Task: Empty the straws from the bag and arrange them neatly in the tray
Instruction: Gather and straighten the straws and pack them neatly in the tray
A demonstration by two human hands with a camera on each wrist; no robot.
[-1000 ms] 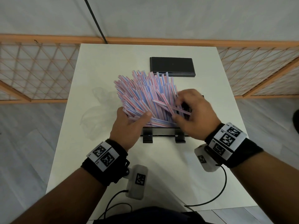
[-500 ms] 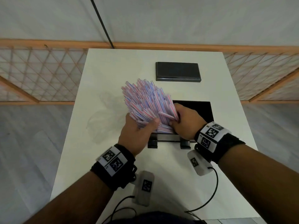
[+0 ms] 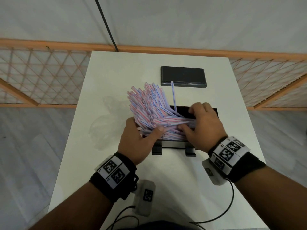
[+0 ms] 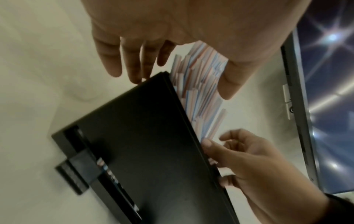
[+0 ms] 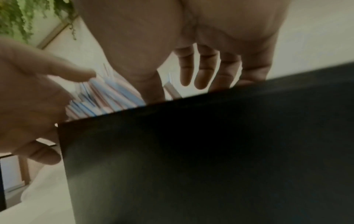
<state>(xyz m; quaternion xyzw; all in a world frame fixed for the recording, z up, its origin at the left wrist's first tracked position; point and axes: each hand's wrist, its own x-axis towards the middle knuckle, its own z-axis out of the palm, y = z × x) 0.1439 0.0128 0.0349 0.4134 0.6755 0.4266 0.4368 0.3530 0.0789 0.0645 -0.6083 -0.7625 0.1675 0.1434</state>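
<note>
left hand: gripped straws bundle, frame centre
right hand: fingers curled on straw ends over tray
lid: upper centre, table

— Where is the tray?

— On the bench, just before me, a little right of the middle. The straws sit in its left end and fan up and away to the left; one straw stands apart behind them.

— And your grips?

— My left grip is at the tray's near left corner, around the bundle's base. My right grip is over the tray's right half, on straws lying across it. A lid lies behind, well apart. A clear bag lies left of the tray
</note>
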